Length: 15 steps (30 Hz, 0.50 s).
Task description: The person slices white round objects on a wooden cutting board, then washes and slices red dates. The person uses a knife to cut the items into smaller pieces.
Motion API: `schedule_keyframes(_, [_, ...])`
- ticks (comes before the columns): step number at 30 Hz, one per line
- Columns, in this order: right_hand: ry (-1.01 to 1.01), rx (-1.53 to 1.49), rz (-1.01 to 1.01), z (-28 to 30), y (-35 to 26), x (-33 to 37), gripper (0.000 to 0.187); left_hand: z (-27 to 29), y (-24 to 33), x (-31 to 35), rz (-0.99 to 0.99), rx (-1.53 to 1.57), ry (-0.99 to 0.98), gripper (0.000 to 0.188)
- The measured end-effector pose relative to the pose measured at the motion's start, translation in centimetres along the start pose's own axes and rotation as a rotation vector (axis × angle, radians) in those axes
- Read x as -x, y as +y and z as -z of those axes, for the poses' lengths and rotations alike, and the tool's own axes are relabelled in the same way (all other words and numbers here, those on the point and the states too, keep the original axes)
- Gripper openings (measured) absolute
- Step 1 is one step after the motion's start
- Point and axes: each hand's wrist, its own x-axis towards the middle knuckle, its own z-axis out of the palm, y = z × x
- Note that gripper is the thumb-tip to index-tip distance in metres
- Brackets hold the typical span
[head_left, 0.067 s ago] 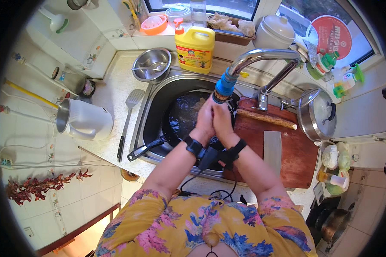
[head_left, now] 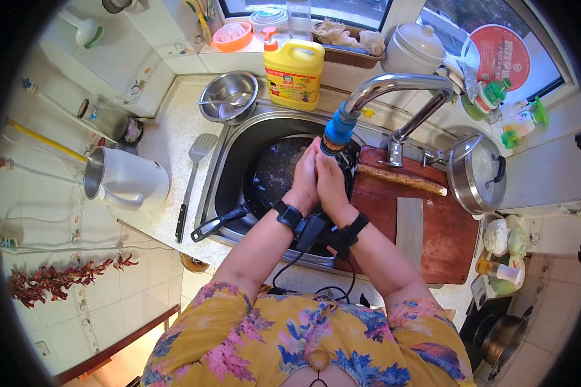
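Observation:
Both hands are pressed against each other under the blue nozzle (head_left: 338, 129) of a chrome faucet (head_left: 400, 82). The fingers of my left hand (head_left: 305, 175) stretch toward the nozzle along the side of the other hand. My right hand (head_left: 331, 185) lies against it palm inward, also with fingers stretched. Nothing held shows between them, though the inner fingers are partly hidden. Below them, a dark frying pan (head_left: 268, 184) with liquid in it sits in the black sink (head_left: 237, 151). Its black handle (head_left: 219, 224) rests over the sink's front left rim.
On the right, a wooden cutting board (head_left: 445, 242) bears a cleaver (head_left: 409, 229) and a long brown root (head_left: 403, 180). A spatula (head_left: 197, 174) and a white kettle (head_left: 132, 177) stand left. Behind are a metal bowl (head_left: 246, 84) and yellow detergent jug (head_left: 295, 74). A lidded pot (head_left: 478, 177) stands right.
My hands have shifted from a clasp with curled fingers to lying flatter against each other, fingers reaching higher toward the nozzle. The pan and other things have stayed put.

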Motion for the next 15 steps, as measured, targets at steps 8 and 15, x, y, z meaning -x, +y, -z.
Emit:
schedule_keyframes(8, [-0.004, -0.145, 0.014, 1.9, -1.1, -0.2, 0.022, 0.2, 1.3, -1.0, 0.121, 0.316, -0.18, 0.05])
schedule_keyframes(15, [0.088, -0.017, 0.025, 0.4, 0.7, -0.7, 0.023, -0.2, -0.8, -1.1, 0.109, 0.087, 0.109, 0.023])
